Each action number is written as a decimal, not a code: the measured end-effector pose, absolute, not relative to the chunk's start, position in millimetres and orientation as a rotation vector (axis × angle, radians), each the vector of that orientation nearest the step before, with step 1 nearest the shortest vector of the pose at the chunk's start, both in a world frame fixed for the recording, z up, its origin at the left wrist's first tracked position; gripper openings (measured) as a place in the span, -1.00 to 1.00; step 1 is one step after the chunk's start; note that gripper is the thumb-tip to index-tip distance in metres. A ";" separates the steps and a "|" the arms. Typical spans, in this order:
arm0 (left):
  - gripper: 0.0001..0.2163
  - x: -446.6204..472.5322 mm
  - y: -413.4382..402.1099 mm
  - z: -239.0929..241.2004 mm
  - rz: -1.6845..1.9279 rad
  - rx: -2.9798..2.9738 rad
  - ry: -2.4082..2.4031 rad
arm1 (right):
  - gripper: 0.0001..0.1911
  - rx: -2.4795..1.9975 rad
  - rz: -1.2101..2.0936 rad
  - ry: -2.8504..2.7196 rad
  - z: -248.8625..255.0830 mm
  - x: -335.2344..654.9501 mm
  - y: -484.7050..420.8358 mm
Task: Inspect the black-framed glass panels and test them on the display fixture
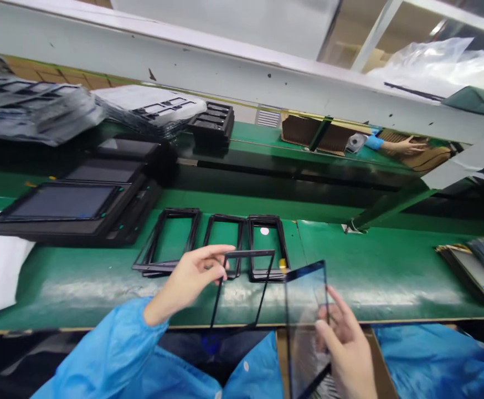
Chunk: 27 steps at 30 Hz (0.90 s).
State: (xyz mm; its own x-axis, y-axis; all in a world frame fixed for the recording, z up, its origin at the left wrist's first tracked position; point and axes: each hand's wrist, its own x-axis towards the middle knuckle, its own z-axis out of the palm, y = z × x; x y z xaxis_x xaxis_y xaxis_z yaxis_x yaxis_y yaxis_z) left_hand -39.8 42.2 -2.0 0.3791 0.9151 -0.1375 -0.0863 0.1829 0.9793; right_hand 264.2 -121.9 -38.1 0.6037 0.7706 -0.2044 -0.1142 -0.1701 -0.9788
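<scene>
My left hand [196,277] pinches the upper left corner of a thin black rectangular frame [250,254], which hangs tilted over the bench's front edge. In my right hand [344,343] is a clear glass panel with a black border [306,310], gripped by its right edge; fingers show through the glass. The panel and the frame are apart, side by side. Just beyond them, three stacks of black frames lie on the green bench: a left stack [155,244], a middle stack [224,218] and a right stack [284,244] with a small yellow tab beside it.
Black trays with a dark screen [59,200] are piled at left, near white sheets [1,266]. Bagged parts [30,108] and a black tray stack [212,119] occupy the shelf. Flat panels [474,271] lie far right. Another person's hand [406,146] shows behind the shelf.
</scene>
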 end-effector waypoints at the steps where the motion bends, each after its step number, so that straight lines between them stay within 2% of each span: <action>1: -0.65 -36.4 37.2 -2.8 0.889 1.160 0.909 | -0.30 -1.501 0.919 -0.585 -40.3 247.9 -117.8; 6: -0.66 -34.8 26.1 -1.4 0.946 1.207 0.923 | -0.34 -1.406 1.036 -0.574 -42.8 198.8 -104.4; 15: -0.71 -35.5 16.6 1.4 0.984 1.246 0.902 | -0.27 -1.352 1.139 -0.625 -50.9 198.8 -101.1; 27: -0.67 -30.7 10.4 6.5 0.934 1.134 0.871 | -0.27 -1.435 0.991 -0.579 -35.2 181.9 -103.0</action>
State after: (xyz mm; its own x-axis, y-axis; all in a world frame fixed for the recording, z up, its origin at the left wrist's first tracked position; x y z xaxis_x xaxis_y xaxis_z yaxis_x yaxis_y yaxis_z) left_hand -30.7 10.4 6.5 0.3641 0.9267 -0.0928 -0.1569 0.1592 0.9747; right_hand 181.9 -103.0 -35.2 0.5071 0.8312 -0.2278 -0.2089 -0.1379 -0.9682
